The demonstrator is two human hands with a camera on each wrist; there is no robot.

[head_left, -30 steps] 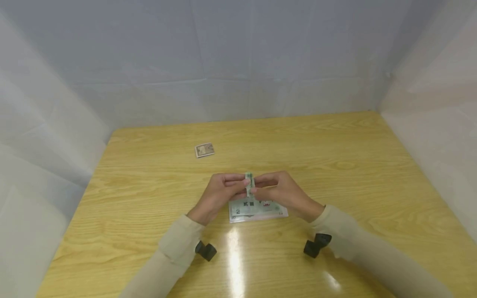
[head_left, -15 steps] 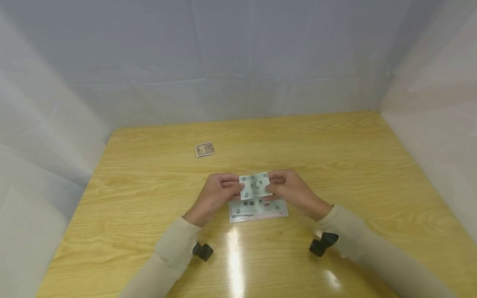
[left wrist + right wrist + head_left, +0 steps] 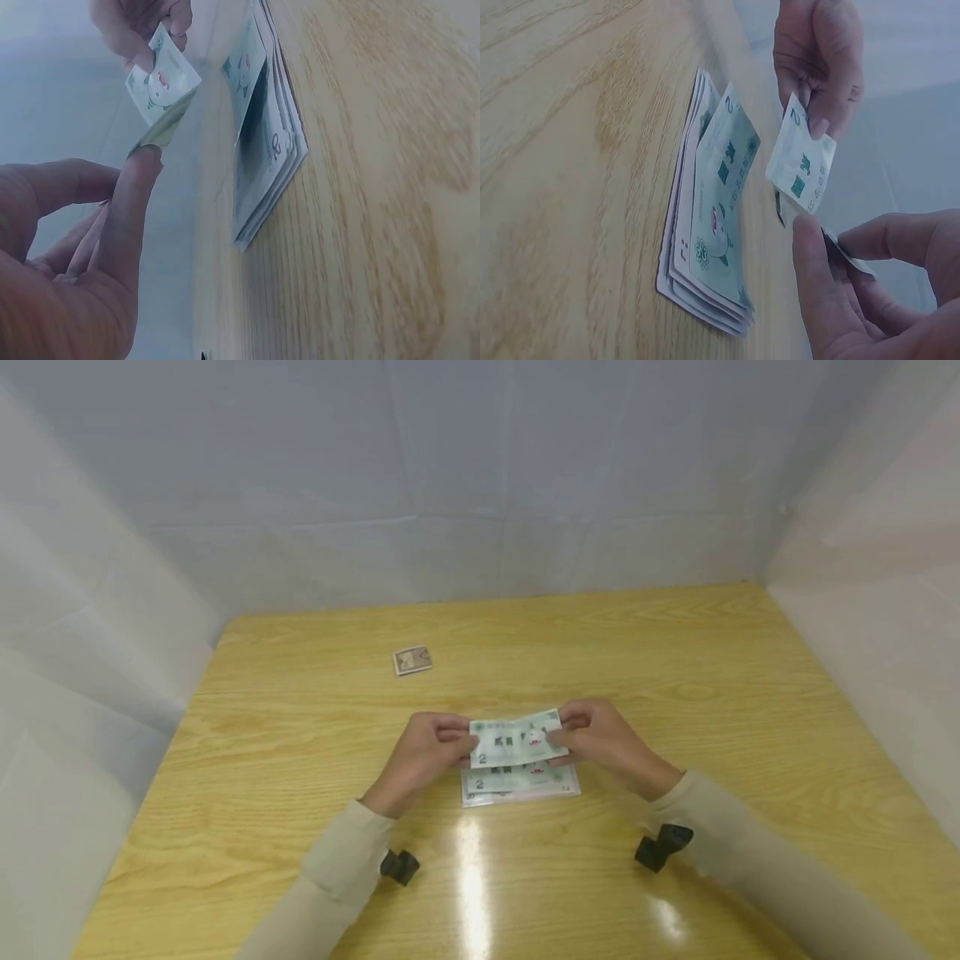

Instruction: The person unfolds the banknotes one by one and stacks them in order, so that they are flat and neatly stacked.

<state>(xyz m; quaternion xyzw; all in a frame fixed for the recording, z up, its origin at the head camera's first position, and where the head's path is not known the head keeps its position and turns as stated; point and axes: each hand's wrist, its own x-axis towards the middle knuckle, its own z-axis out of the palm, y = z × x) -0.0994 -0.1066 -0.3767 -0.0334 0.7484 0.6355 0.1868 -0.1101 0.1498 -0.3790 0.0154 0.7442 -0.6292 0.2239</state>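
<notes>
A pale green banknote marked with a 2 is stretched between both hands, creased across its middle. My left hand pinches its left end between thumb and fingers; my right hand pinches the right end. Just below the held note lies a stack of banknotes on the table. The stack's top note is green too, with a 2, and bows upward at its fold in the right wrist view. Several notes show beneath it as layered edges. In the left wrist view the held banknote hangs apart from the stack.
A small folded brown banknote lies farther back on the wooden table, to the left. Pale sheeting hangs behind the table and along both sides. Each sleeve cuff carries a black wrist camera.
The held banknote has gone from folded narrow to spread nearly flat. Both hands have drawn apart, the left leftward and the right rightward. The stack and brown note have stayed in place.
</notes>
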